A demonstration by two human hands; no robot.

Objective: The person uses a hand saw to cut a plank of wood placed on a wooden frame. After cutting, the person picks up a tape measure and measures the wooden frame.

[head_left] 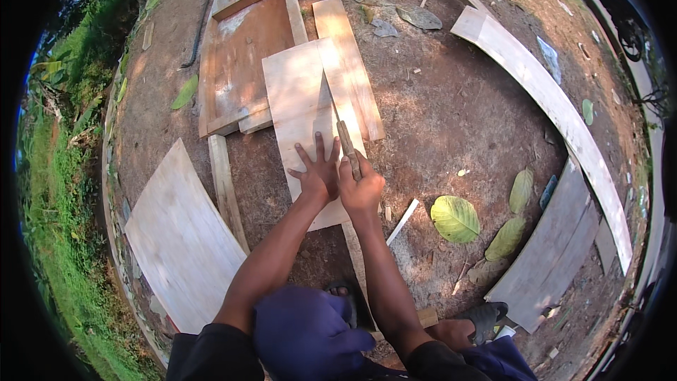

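A pale plywood board [290,92] lies lengthwise in front of me, its far end raised on other wood. My left hand [321,173] rests flat on the board's near half, fingers spread, holding nothing. Just to the right, my right hand [361,185] is closed around the wooden handle of a handsaw [349,144]. The saw's narrow blade points away from me along the board's right side, seen nearly edge-on. A dark wedge of shadow falls beside it on the board. Another light plank [356,77] lies beyond, partly under the board.
A wooden frame panel [247,42] lies at far left. Wide plywood [183,240] is at near left. A long curved-looking strip [557,102] and grey boards [546,254] lie right. Large leaves [455,219] and a white offcut [403,222] dot the dirt. My sandalled foot [486,317] is at lower right.
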